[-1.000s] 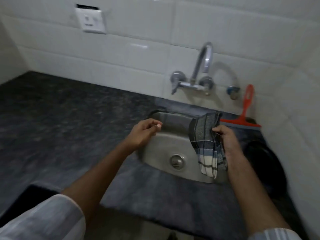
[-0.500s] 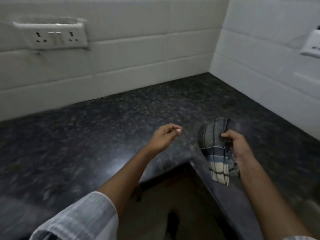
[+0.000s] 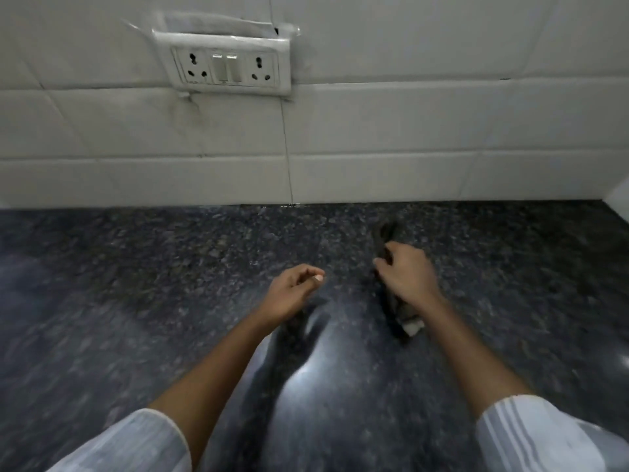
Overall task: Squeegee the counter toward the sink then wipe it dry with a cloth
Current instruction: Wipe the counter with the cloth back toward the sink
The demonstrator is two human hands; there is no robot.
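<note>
Head view: right hand (image 3: 406,277) grips bunched cloth (image 3: 403,310) under its palm on bench (image 3: 170,284); left hand (image 3: 292,292) loosely curled, empty. Risk: bunched cloth smears, leaving wet streaks.

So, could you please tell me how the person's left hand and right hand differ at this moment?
The right hand is closed on the cloth, with cloth showing above and below its grip, while the left hand holds nothing. The left hand's fingers are loosely curled, thumb near forefinger, whereas the right hand is knuckles-up, with the cloth at the counter. Both reach forward over the dark speckled counter, bare forearms out of pale sleeves.
</note>
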